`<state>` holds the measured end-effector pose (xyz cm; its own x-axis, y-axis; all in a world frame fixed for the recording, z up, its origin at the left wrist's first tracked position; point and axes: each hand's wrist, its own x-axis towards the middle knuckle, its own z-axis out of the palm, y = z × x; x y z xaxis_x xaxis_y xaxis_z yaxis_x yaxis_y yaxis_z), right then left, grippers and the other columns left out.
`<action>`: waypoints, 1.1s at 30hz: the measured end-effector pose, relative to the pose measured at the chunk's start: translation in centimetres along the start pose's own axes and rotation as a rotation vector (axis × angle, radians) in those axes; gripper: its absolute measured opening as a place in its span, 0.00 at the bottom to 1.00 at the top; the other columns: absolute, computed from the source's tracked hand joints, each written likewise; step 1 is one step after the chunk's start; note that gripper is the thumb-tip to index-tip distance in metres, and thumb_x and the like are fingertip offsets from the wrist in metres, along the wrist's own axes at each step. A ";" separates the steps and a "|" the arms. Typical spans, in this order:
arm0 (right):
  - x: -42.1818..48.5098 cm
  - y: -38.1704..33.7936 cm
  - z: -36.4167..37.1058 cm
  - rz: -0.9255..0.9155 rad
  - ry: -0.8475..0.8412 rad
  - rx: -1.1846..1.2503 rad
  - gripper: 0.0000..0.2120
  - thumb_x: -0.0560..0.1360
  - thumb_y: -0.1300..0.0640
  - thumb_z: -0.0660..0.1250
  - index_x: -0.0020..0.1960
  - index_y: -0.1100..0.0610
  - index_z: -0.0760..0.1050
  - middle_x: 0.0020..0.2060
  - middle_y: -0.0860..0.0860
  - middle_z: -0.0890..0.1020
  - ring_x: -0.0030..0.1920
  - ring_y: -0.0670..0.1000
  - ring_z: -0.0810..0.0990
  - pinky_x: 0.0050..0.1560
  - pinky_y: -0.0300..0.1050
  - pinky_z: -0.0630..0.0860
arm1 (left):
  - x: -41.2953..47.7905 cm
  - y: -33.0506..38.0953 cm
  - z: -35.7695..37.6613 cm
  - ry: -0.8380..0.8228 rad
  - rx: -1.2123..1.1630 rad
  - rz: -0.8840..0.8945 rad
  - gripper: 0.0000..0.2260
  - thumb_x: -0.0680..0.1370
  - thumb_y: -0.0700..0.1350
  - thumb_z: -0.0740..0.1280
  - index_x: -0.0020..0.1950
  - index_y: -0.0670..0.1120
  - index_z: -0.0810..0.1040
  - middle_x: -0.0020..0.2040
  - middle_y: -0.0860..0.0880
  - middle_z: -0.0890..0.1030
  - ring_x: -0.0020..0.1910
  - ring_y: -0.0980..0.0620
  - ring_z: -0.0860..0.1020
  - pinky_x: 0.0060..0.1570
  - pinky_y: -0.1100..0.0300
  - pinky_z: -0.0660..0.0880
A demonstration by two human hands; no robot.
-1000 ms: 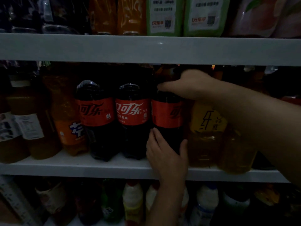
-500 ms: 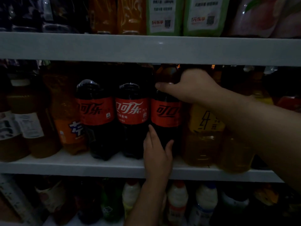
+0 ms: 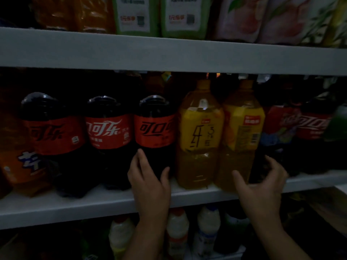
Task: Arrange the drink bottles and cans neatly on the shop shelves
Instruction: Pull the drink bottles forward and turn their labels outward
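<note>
Dim shop shelving: a white middle shelf [image 3: 75, 203] runs across the view under an upper shelf [image 3: 169, 53], and white bottles [image 3: 177, 226] stand on the level below. On the middle shelf, from the left, an orange soda bottle [image 3: 16, 166] stands beside three upright cola bottles in a row. The left hand [image 3: 148, 182] clasps the lower body of the third cola bottle [image 3: 155, 130], fingers on its left side, thumb on its right. Just beside it stand two yellow tea bottles. The right hand [image 3: 262, 186], blurred, reaches round the base of the second tea bottle [image 3: 242, 132], thumb at its front and fingers spread at its right; whether it truly grips I cannot tell.
</note>
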<state>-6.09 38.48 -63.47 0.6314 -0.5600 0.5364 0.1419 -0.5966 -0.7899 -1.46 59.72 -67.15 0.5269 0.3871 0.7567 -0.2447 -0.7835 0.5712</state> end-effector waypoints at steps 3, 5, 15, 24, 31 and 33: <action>0.5 2.0 0.7 0.104 -0.177 -0.073 0.47 0.66 0.41 0.72 0.76 0.55 0.54 0.71 0.50 0.56 0.68 0.55 0.63 0.65 0.51 0.68 | -0.1 0.1 0.0 -0.012 -0.010 0.016 0.36 0.72 0.43 0.73 0.74 0.37 0.59 0.67 0.33 0.67 0.64 0.34 0.68 0.61 0.43 0.68; 0.6 2.3 1.2 0.063 -0.169 -0.115 0.50 0.62 0.35 0.69 0.76 0.54 0.54 0.70 0.47 0.55 0.68 0.54 0.62 0.64 0.49 0.68 | -0.2 0.3 -0.3 -0.004 0.025 0.017 0.34 0.72 0.43 0.73 0.73 0.36 0.62 0.67 0.34 0.68 0.64 0.34 0.68 0.62 0.43 0.68; 0.6 2.2 3.3 0.098 -0.090 -0.173 0.53 0.56 0.37 0.77 0.73 0.49 0.56 0.64 0.53 0.71 0.61 0.57 0.74 0.52 0.53 0.74 | -3.9 6.8 1.8 -0.098 -0.007 0.404 0.32 0.72 0.59 0.70 0.71 0.49 0.65 0.70 0.39 0.63 0.66 0.39 0.67 0.64 0.45 0.65; 1.5 2.3 3.0 0.044 -0.142 -0.130 0.50 0.55 0.38 0.77 0.71 0.49 0.59 0.62 0.51 0.73 0.60 0.54 0.74 0.53 0.48 0.71 | -1.3 3.2 3.4 -0.168 0.224 0.568 0.36 0.74 0.51 0.71 0.76 0.57 0.57 0.77 0.34 0.47 0.76 0.37 0.51 0.68 0.44 0.58; 2.7 2.2 1.8 0.026 -0.259 -0.127 0.49 0.54 0.35 0.75 0.69 0.47 0.60 0.61 0.48 0.75 0.59 0.52 0.75 0.52 0.44 0.70 | -0.1 1.2 2.8 -0.147 0.269 0.788 0.32 0.74 0.43 0.62 0.76 0.58 0.57 0.78 0.40 0.50 0.76 0.40 0.52 0.67 0.46 0.55; 3.3 1.4 0.7 0.032 -0.357 -0.227 0.47 0.54 0.33 0.74 0.67 0.47 0.61 0.59 0.48 0.76 0.56 0.52 0.77 0.51 0.46 0.73 | -0.1 1.2 2.7 -0.148 0.280 0.786 0.32 0.73 0.43 0.62 0.76 0.57 0.57 0.78 0.41 0.51 0.76 0.40 0.53 0.69 0.47 0.53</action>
<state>-3.31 36.16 -63.04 0.8631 -0.3697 0.3441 -0.0287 -0.7160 -0.6975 0.40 57.40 -67.46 0.3937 -0.3732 0.8400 -0.3845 -0.8969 -0.2183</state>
